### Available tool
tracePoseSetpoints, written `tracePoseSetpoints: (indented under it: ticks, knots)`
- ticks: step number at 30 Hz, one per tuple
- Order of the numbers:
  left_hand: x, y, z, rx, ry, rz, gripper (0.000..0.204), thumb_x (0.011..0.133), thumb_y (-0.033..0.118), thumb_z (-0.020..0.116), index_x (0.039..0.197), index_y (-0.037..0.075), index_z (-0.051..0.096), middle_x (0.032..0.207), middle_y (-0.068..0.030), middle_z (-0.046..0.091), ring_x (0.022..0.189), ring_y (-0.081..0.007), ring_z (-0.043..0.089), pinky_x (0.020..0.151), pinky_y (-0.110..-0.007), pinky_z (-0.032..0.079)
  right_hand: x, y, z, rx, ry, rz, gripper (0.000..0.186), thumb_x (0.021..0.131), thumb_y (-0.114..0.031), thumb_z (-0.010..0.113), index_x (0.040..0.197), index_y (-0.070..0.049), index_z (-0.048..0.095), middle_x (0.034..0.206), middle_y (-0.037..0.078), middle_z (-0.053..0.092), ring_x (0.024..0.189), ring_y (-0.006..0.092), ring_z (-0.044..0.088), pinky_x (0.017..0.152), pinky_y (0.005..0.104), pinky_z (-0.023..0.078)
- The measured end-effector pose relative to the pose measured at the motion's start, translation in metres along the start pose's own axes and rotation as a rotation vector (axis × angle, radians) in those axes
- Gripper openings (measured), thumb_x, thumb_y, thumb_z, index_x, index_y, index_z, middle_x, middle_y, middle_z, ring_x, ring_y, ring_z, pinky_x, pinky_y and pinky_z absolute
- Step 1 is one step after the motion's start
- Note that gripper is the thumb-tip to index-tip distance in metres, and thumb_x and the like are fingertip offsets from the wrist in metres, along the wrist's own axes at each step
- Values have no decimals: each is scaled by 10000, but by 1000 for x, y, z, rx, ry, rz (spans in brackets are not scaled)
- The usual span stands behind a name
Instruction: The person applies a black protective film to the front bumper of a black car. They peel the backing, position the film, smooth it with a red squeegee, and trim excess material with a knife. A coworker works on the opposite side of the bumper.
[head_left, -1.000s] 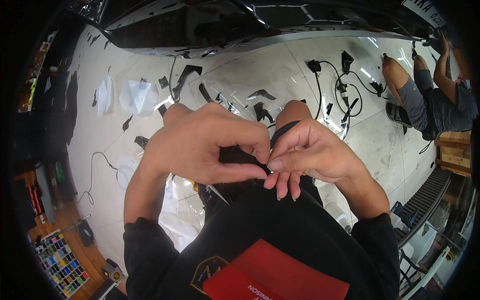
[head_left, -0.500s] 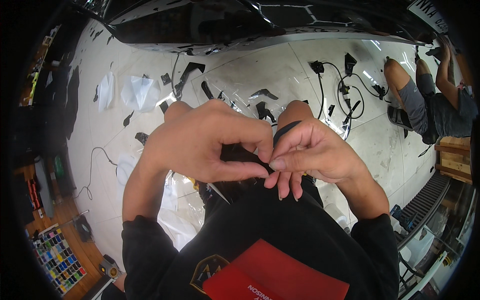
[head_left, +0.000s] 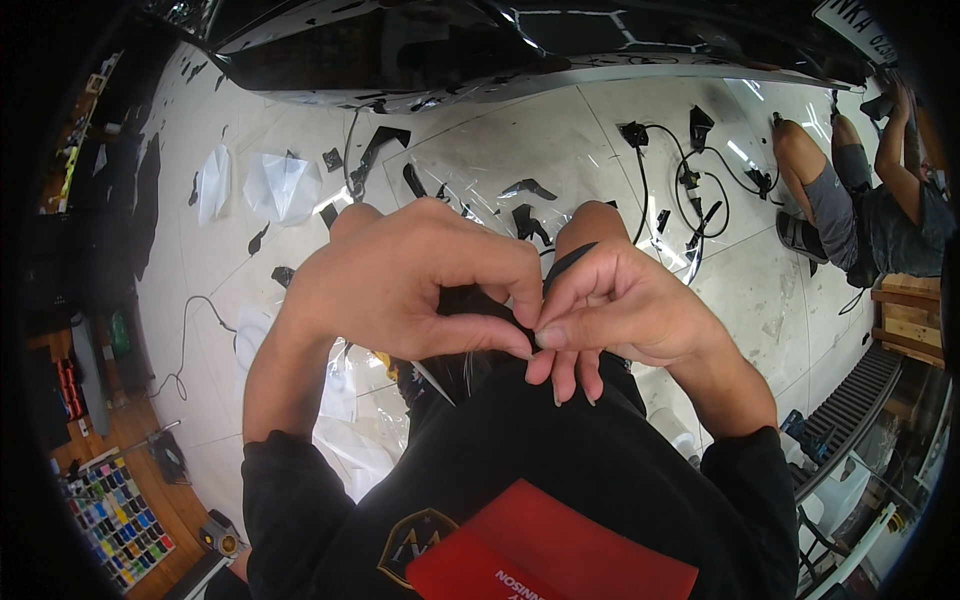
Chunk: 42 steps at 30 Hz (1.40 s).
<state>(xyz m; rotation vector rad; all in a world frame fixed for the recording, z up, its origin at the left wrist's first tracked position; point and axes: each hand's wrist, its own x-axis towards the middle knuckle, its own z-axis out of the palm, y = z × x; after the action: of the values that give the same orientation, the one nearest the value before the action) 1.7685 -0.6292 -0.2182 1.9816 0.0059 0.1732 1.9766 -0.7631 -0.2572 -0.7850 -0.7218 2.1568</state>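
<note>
My left hand and my right hand meet in front of my chest, fingertips pinched together on a small dark strip of film that sticks up between them. Both thumbs and forefingers press at the same spot. The lower part of the strip is hidden by my fingers. My black sleeves and a black garment with a red patch fill the lower picture.
A glossy black car body spans the top. The white tiled floor holds several black film scraps, cables and clear plastic sheets. Another person sits at the right. A colour swatch board lies lower left.
My hands stay pinched together in nearly the same place; the view has shifted only slightly.
</note>
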Motion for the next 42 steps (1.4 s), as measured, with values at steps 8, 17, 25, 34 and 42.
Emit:
tracePoseSetpoints:
  ticks: [8, 17, 25, 34, 42]
  knots:
    - [1, -2, 1, -35, 8, 45, 171, 751, 69, 871, 824, 37, 719, 749, -65, 703, 655, -236, 664, 576, -328, 477, 0, 1, -2, 43, -13, 2, 223, 937, -94, 683, 1026, 109, 701, 905, 232, 742, 701, 245, 753, 509, 290, 603]
    - [1, -5, 3, -37, 17, 74, 169, 741, 70, 873, 789, 39, 714, 707, -60, 682, 618, -231, 638, 546, -331, 448, 1, 4, -1, 57, -25, -14, 219, 930, -86, 681, 1030, 108, 698, 909, 236, 742, 710, 248, 755, 512, 293, 601]
    - [0, -7, 3, -29, 15, 105, 182, 744, 94, 875, 768, 43, 702, 685, -48, 667, 603, -222, 633, 538, -327, 440, 2, 3, 0, 14, -22, -14, 168, 931, -32, 656, 1014, 112, 684, 913, 256, 734, 718, 267, 757, 510, 298, 607]
    - [-1, -9, 2, -24, 18, 112, 181, 749, 101, 870, 759, 45, 698, 665, -47, 653, 586, -217, 617, 530, -321, 433, 4, 2, 4, -30, -13, -24, 121, 933, 55, 604, 1000, 138, 662, 917, 301, 720, 727, 318, 759, 487, 312, 617]
    - [-2, -9, 0, -17, 23, 122, 182, 746, 105, 873, 760, 44, 702, 642, -45, 634, 570, -214, 598, 520, -328, 415, 6, 2, 3, 2, -13, -26, 128, 936, 53, 598, 1004, 142, 660, 919, 303, 718, 733, 324, 759, 489, 316, 621]
